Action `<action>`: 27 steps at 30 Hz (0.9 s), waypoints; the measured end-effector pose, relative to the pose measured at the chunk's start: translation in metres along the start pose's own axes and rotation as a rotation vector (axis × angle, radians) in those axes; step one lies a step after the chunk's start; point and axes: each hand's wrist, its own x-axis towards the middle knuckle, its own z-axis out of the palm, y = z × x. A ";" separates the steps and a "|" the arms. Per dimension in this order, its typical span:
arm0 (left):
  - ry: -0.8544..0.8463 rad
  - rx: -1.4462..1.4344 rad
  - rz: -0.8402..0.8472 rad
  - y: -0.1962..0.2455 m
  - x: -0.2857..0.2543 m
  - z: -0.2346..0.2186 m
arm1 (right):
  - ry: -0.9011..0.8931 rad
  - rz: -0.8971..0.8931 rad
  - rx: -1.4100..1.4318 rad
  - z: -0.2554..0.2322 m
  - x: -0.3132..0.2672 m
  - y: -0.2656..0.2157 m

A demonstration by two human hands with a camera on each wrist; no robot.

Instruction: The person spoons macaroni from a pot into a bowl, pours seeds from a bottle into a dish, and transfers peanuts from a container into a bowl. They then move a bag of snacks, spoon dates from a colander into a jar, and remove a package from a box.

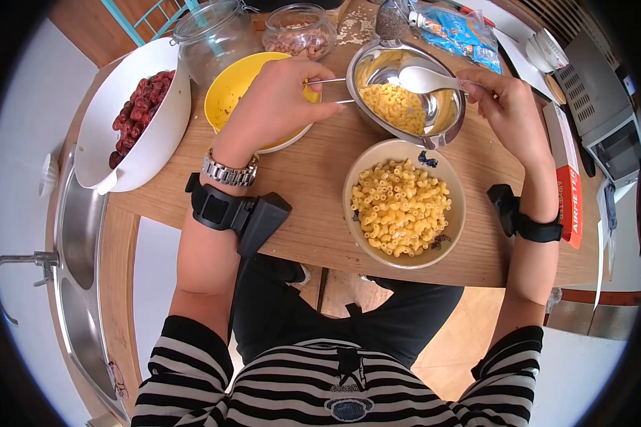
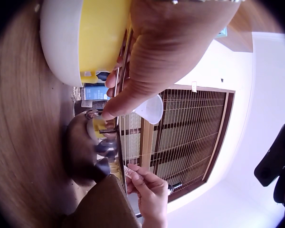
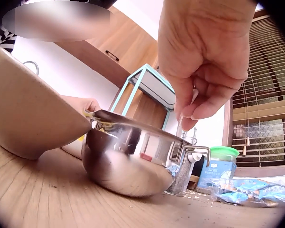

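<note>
A shiny metal bowl (image 3: 128, 166) with wire handles holds macaroni (image 1: 399, 110) and tilts toward a ceramic bowl (image 1: 459, 196) in the head view. My left hand (image 1: 274, 103) grips the metal bowl's wire handle (image 2: 126, 59) between thumb and fingers. Over the metal bowl, my right hand (image 1: 509, 110) pinches the handle of a white spoon (image 1: 420, 80), whose broad end hangs above the macaroni. More macaroni (image 1: 402, 206) heaps up in the ceramic bowl near the table's front edge. The right wrist view shows the metal bowl's rim right beside the ceramic bowl.
A yellow bowl (image 1: 224, 82) stands under my left hand. Farther left is a white basin (image 1: 171, 121) of dark red fruit, with glass jars (image 1: 214, 43) behind. Blue packets (image 1: 456, 32) lie at the back. A red and white box (image 1: 566, 192) sits at right, and a sink (image 1: 82, 235) at left.
</note>
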 end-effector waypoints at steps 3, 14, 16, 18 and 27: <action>0.001 0.000 -0.006 0.000 0.000 0.000 | -0.085 0.076 0.158 0.006 0.001 0.003; 0.000 0.016 -0.005 -0.002 0.000 0.000 | -0.339 0.479 0.920 0.005 0.001 0.007; -0.001 0.017 -0.006 -0.002 0.000 0.000 | -0.333 0.524 1.013 0.004 0.001 0.009; -0.003 0.014 -0.009 -0.002 0.000 0.000 | -0.326 0.562 1.103 0.004 0.002 0.012; -0.010 0.009 -0.009 -0.003 0.000 0.000 | -0.252 0.535 1.142 -0.008 0.003 0.030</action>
